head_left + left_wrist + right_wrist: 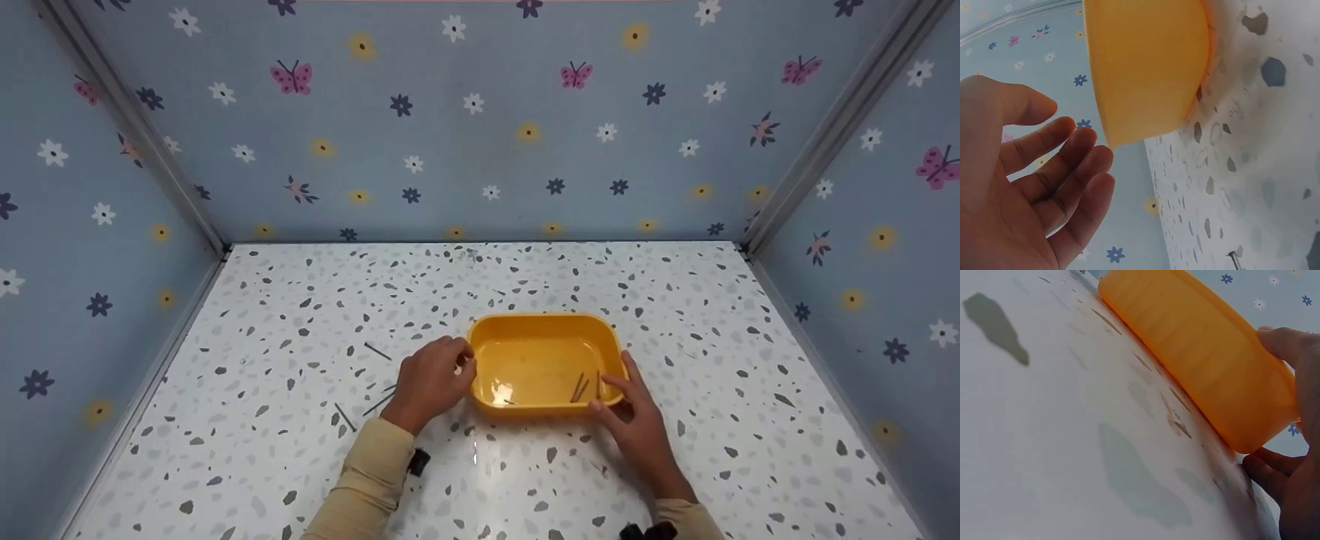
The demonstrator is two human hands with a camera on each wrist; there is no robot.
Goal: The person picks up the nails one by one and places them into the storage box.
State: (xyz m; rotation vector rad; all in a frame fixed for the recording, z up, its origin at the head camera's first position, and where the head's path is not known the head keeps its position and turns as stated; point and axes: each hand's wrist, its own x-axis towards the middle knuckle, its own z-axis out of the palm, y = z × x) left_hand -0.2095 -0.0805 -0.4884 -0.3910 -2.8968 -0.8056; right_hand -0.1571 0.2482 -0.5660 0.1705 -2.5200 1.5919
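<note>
A yellow rectangular tub (540, 319) stands on the speckled table, with several thin nails (580, 388) lying inside near its front right. At its left rim is my left hand (435, 379). In the left wrist view that hand (1044, 174) has loosely bent fingers, thumb apart from them, and nothing between them beside the tub's wall (1145, 73). My right hand (637, 420) grips the tub's front right corner. Its thumb (1278, 343) is on the rim, while other fingers reach low around the corner in the right wrist view. More nails (345, 417) lie on the table left of the left hand.
Flower-and-butterfly panels (480, 112) wall in the table (675, 300) at the back and both sides. One loose nail (377, 350) lies behind the others at left. Black wrist straps (418, 461) show on both arms at the sleeves.
</note>
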